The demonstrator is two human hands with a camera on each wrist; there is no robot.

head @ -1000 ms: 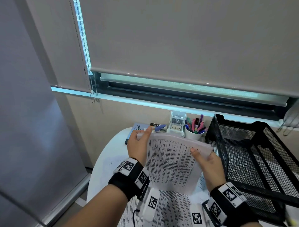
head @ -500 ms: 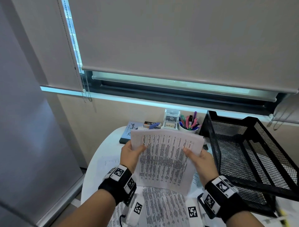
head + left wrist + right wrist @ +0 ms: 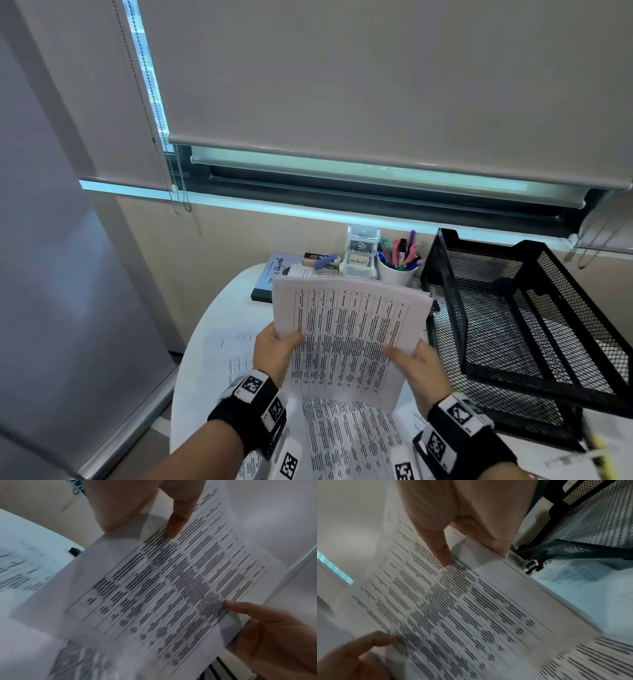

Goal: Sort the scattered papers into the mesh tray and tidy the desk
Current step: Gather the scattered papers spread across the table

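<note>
Left hand (image 3: 277,349) and right hand (image 3: 419,365) pinch paper stack (image 3: 349,339) by side edges (thumbs on printed face), raised above bench (image 3: 219,318), left of mesh tray (image 3: 534,329).

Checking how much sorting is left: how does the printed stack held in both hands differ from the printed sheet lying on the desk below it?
The held stack of white printed papers is lifted and tilted, gripped by the left hand and right hand; the loose printed sheet lies flat on the white desk, untouched. The stack has several sheets. Both carry dense tables of black text.
</note>
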